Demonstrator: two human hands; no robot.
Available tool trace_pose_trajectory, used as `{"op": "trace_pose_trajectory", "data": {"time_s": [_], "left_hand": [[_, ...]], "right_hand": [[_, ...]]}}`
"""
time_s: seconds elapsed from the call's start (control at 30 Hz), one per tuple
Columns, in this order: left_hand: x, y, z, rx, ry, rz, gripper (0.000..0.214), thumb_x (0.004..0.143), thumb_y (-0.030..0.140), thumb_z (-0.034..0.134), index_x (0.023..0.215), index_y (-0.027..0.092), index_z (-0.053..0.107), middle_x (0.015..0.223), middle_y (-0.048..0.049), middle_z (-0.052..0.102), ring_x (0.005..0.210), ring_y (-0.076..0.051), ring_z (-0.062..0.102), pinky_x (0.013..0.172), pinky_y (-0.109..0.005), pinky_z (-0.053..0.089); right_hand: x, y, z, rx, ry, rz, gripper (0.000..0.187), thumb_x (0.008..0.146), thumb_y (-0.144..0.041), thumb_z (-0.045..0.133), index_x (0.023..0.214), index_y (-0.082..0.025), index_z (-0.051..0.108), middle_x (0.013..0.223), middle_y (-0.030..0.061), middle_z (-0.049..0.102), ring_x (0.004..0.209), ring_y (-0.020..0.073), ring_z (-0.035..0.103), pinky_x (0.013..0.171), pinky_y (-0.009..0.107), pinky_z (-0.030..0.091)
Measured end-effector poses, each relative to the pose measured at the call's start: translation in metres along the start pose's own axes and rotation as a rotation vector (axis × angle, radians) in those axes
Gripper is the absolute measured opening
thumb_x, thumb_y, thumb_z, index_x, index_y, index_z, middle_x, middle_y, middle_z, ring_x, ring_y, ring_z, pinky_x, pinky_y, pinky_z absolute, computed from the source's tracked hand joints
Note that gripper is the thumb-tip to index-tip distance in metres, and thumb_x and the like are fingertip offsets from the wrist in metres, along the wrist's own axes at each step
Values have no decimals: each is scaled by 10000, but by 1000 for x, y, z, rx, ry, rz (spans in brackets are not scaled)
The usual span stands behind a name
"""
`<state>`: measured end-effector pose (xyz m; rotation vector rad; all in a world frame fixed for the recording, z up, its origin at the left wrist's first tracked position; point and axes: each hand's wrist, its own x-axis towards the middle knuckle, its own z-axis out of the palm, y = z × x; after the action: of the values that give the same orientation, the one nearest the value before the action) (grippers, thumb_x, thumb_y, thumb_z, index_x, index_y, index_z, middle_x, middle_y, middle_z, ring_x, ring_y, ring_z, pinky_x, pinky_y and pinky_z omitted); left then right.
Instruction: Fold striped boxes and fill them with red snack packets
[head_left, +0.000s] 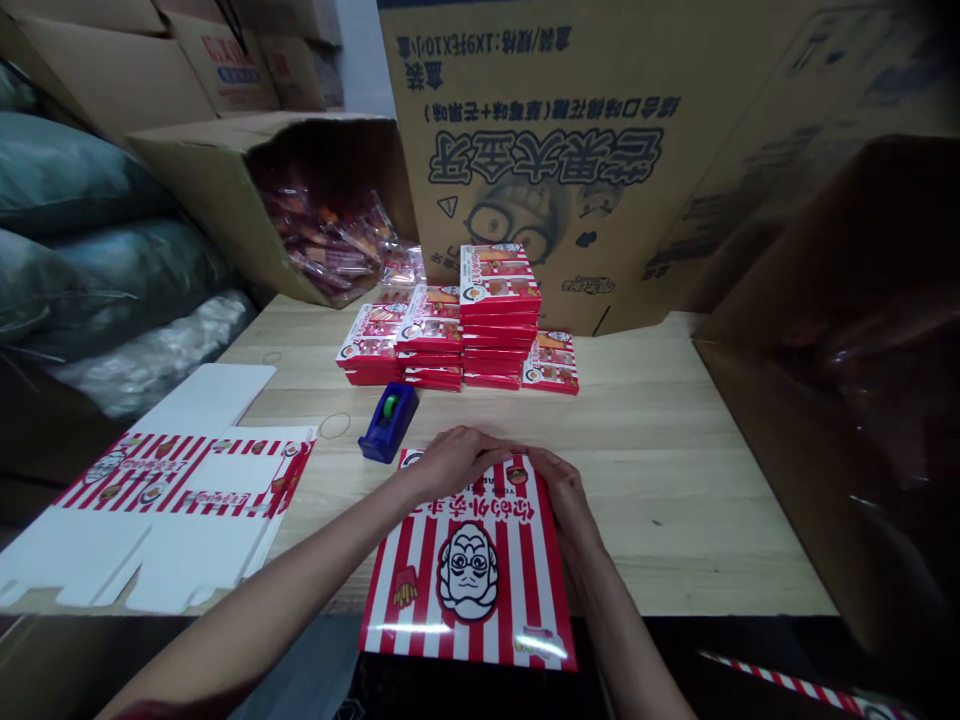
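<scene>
A red-and-white striped cardboard box (510, 570) with a printed cartoon face lies before me, its near end over the table's front edge. My left hand (461, 460) reaches across its far left part, closed at the far edge with the fingertips near the middle. Around the far right corner my right hand (559, 485) is closed on the box, its fingers meeting the left hand's at that edge. Part of the right hand's grip is hidden behind the box. Just beyond my left hand stands a blue tape dispenser (388, 425) with a green core.
Stacks of small red boxes (499, 280) stand at the back. Flat striped box blanks (180, 540) lie at left on the wooden table (645, 500). An open carton (210, 170) holds wrapped packets (330, 250). Large cardboard (540, 90) rises behind; another carton (765, 400) is at right.
</scene>
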<state>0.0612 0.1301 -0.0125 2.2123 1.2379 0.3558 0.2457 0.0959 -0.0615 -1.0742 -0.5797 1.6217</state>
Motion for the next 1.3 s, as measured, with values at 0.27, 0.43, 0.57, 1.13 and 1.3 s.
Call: {"op": "trace_pose_trajectory", "data": {"time_s": [0.27,0.43,0.57,1.13,1.3], "left_hand": [[-44,-27,-24,-150,131,-47,310,996,447,603,975,212,804,914,-59,799,828,-216,717,727,-267,448],[-93,-53,-18,-863,348,-284,299,850,443,780,979,174,795,877,-71,802,717,-196,706,686,-278,512],[-93,-58,3,-1142,506,-363,353,705,451,898,856,150,789,769,-50,780,656,-175,685,675,-273,532],[-89,-48,32,-1125,684,-457,507,724,653,790,857,173,698,765,-35,740,653,-201,672,675,-319,536],[-104,-72,13,-823,974,-576,417,784,573,754,975,212,669,1064,-60,739,1093,-255,663,878,-313,514]], "right_hand": [[-5,-10,-11,-224,-4,-63,465,621,-591,892,873,-219,771,701,30,776,575,233,693,563,345,551],[-5,-17,-4,-876,13,-460,291,884,-496,621,814,-229,715,810,78,772,849,313,713,961,584,505],[-8,-15,23,-1398,-107,-784,251,952,-228,479,922,-220,728,1000,99,783,1069,310,681,1188,660,231],[-21,-18,24,-1568,-513,-826,509,986,-553,618,1404,-263,594,1297,106,683,1159,301,628,980,460,443],[-19,-15,22,-1545,-510,-827,449,998,-519,602,1388,-297,603,1289,84,691,1154,295,634,973,453,438]]}}
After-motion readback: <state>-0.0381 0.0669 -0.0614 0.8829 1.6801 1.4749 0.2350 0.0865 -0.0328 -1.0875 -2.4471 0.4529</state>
